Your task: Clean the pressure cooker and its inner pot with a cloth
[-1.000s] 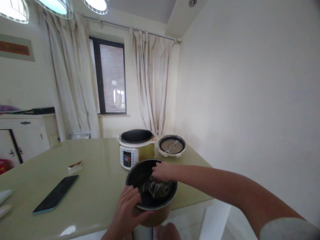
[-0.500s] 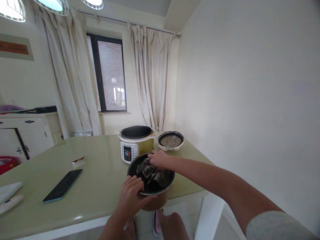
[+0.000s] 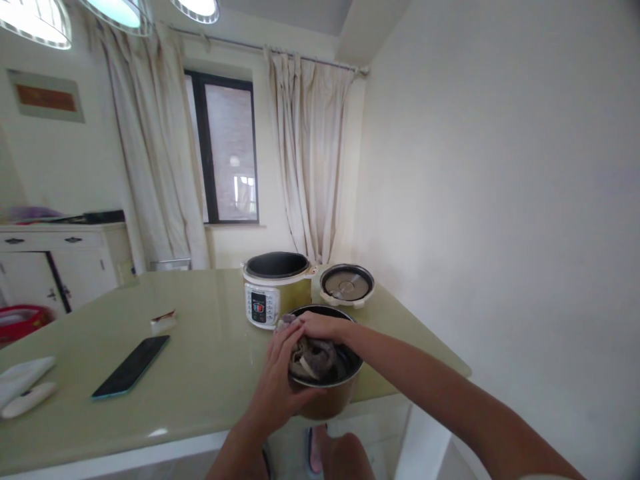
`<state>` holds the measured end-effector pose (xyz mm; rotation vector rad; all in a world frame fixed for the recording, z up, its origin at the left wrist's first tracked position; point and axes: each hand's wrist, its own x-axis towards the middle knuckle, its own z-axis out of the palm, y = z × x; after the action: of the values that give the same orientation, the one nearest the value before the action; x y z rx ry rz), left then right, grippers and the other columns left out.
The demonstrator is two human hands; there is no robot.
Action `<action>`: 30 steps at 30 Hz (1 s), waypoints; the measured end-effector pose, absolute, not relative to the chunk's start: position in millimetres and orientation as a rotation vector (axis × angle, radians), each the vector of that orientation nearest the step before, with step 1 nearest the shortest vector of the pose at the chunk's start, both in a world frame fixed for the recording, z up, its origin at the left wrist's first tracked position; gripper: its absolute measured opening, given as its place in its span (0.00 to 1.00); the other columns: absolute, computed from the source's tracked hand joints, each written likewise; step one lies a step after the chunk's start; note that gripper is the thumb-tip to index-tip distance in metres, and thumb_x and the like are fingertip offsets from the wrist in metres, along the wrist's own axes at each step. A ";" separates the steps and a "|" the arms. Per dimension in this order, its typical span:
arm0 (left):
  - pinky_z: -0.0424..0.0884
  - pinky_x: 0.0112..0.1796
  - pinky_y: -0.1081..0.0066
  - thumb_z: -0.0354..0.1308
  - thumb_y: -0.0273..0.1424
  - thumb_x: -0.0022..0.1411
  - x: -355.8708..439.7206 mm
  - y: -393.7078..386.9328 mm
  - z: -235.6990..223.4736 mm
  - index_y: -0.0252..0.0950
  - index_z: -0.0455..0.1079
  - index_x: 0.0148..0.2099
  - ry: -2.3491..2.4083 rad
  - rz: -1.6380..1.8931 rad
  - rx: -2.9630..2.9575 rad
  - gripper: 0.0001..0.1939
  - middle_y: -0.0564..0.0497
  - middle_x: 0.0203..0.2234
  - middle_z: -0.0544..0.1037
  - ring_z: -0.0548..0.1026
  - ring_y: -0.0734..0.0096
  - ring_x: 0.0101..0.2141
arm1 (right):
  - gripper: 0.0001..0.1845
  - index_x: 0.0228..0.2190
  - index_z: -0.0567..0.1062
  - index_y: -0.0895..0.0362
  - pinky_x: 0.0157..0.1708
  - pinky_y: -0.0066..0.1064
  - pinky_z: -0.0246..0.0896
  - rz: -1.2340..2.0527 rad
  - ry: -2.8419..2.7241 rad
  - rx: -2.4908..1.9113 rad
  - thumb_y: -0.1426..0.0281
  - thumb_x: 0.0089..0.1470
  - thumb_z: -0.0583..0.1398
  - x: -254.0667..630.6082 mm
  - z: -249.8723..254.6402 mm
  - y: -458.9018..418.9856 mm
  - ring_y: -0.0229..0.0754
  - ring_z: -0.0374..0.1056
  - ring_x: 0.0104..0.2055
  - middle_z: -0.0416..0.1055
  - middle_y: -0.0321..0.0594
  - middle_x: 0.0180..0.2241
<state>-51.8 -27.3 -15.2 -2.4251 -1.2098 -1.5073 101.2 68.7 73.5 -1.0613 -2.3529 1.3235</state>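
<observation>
At the near edge of the table, a dark-lined inner pot (image 3: 330, 400) from a cooker has a grey-brown cloth (image 3: 320, 360) bunched in its mouth and over its left rim. My left hand (image 3: 280, 373) grips the pot's left side, thumb against the outer wall and fingers up by the rim and cloth. Reaching in from the right, my right hand (image 3: 323, 327) is closed on the cloth at the upper left of the opening. Its fingertips are partly hidden. Just behind stands the white and gold cooker body (image 3: 295, 293), its top uncovered.
The cooker's round lid (image 3: 347, 287) lies to the right of the body. Leftward on the pale green table (image 3: 210, 373) are a dark phone (image 3: 131, 367), a small white packet (image 3: 163, 323) and white items (image 3: 27, 400). A wall (image 3: 500, 200) rises on the right.
My right hand has drawn the cloth up and across to the pot's left rim. My left fingers have come up near it. The view has turned slightly left.
</observation>
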 end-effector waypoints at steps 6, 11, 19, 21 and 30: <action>0.65 0.65 0.42 0.77 0.47 0.50 -64.0 -14.5 -23.8 0.43 0.51 0.76 -1.425 -1.747 -2.397 0.59 0.34 0.72 0.60 0.61 0.40 0.70 | 0.07 0.29 0.79 0.58 0.34 0.28 0.62 1.055 -2.814 -1.236 0.67 0.52 0.63 136.4 95.8 68.5 0.39 0.67 0.31 0.72 0.33 0.27; 0.66 0.65 0.40 0.79 0.44 0.45 -55.8 -6.4 -22.2 0.44 0.62 0.71 -1.508 -1.635 -2.508 0.54 0.38 0.66 0.72 0.68 0.39 0.66 | 0.23 0.29 0.80 0.58 0.34 0.29 0.62 1.072 -2.754 -1.270 0.50 0.59 0.62 149.1 96.7 60.6 0.38 0.66 0.30 0.72 0.34 0.27; 0.70 0.62 0.43 0.78 0.43 0.47 -53.2 -13.5 -4.3 0.43 0.54 0.75 -1.553 -1.541 -2.555 0.59 0.36 0.68 0.68 0.69 0.41 0.65 | 0.26 0.37 0.82 0.55 0.37 0.26 0.63 1.369 -2.549 -1.121 0.46 0.51 0.69 156.1 77.3 50.5 0.37 0.69 0.36 0.76 0.34 0.34; 0.68 0.63 0.41 0.78 0.44 0.46 -57.0 -16.4 -0.5 0.42 0.55 0.74 -1.582 -1.457 -2.570 0.58 0.37 0.65 0.72 0.71 0.41 0.64 | 0.23 0.35 0.83 0.54 0.36 0.27 0.62 1.114 -2.754 -1.247 0.47 0.51 0.69 166.4 87.0 48.4 0.39 0.70 0.35 0.76 0.34 0.32; 0.69 0.63 0.45 0.75 0.46 0.52 -50.0 -16.6 2.3 0.41 0.63 0.69 -1.491 -1.327 -2.501 0.47 0.39 0.63 0.75 0.72 0.45 0.63 | 0.16 0.41 0.81 0.59 0.34 0.25 0.61 0.829 -2.642 -1.196 0.60 0.60 0.63 131.4 66.3 46.6 0.39 0.71 0.35 0.78 0.40 0.37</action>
<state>-50.0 -16.6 2.3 -2.5010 -1.4907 -1.3274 131.4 46.6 66.3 -1.1963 -2.6424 0.8289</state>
